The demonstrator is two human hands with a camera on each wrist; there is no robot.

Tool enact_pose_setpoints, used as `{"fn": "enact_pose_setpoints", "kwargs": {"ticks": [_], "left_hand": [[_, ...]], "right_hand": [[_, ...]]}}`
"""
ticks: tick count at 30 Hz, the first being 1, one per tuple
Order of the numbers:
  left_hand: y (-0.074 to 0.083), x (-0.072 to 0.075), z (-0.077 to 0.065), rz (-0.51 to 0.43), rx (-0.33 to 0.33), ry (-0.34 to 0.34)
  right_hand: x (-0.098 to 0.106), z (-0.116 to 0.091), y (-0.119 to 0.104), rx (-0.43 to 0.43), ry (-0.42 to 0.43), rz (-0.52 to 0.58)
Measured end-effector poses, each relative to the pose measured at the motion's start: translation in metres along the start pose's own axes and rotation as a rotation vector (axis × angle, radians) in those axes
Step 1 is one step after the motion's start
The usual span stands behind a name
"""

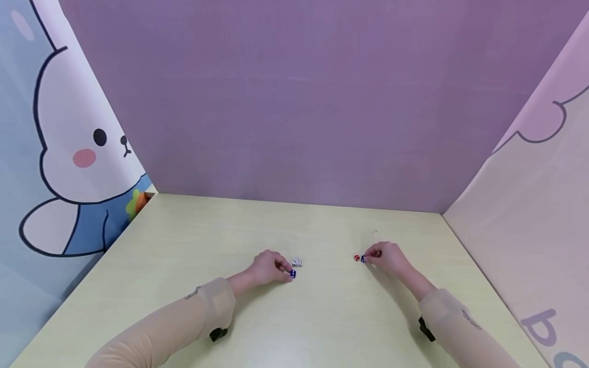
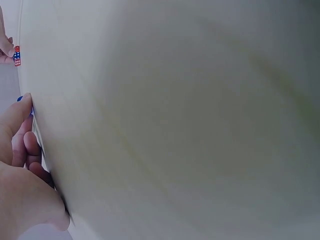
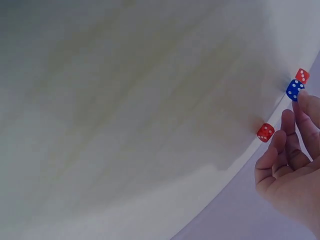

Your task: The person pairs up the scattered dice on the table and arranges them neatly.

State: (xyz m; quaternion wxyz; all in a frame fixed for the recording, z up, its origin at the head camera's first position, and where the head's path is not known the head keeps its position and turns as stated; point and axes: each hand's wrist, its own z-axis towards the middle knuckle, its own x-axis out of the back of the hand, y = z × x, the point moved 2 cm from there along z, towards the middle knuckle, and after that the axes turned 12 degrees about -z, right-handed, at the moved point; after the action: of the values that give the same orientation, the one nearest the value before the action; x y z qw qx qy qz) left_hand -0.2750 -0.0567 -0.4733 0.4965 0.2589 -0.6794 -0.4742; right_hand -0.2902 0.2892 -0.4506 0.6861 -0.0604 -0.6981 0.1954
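Observation:
In the head view my left hand (image 1: 270, 267) pinches a blue die (image 1: 293, 274) between thumb and fingertips, low over the table. White dice (image 1: 297, 262) sit side by side just beyond it. The left wrist view shows my left hand (image 2: 25, 150) with its thumb covering most of that blue die. To the right, my right hand (image 1: 388, 257) pinches another blue die (image 3: 295, 91). A red die (image 3: 302, 75) is right against this blue one. Another red die (image 3: 265, 132) lies near the curled lower fingers of my right hand (image 3: 295, 160).
A pale wooden table (image 1: 294, 317) lies under both hands. Small, faint clear pieces (image 1: 375, 234) rest behind my right hand. A purple panel (image 1: 294, 102) rises at the table's back edge, with printed panels (image 1: 529, 204) at the sides.

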Motion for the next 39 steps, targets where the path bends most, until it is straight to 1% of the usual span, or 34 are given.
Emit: {"fn": "enact_pose_setpoints", "kwargs": {"ticks": [5,12,20,26,31,39], "left_hand": [[-0.001,-0.001,0.000,0.002,-0.002,0.001],[-0.002,-0.001,0.000,-0.002,-0.006,0.001],[-0.003,-0.001,0.000,0.006,-0.006,0.000],[-0.003,-0.002,0.001,0.018,0.000,0.001],[-0.003,-0.002,0.000,0.018,-0.002,-0.004],[-0.001,0.000,0.001,0.026,0.001,0.004]], "right_hand": [[0.000,-0.009,-0.007,-0.002,-0.007,0.009],[-0.001,-0.020,-0.021,0.036,-0.013,0.014],[-0.010,-0.029,-0.038,0.073,-0.028,0.032],[-0.016,-0.034,-0.055,0.119,-0.039,0.047],[-0.019,-0.038,-0.069,0.135,-0.045,0.052],[-0.022,-0.039,-0.090,0.232,-0.025,0.031]]}}
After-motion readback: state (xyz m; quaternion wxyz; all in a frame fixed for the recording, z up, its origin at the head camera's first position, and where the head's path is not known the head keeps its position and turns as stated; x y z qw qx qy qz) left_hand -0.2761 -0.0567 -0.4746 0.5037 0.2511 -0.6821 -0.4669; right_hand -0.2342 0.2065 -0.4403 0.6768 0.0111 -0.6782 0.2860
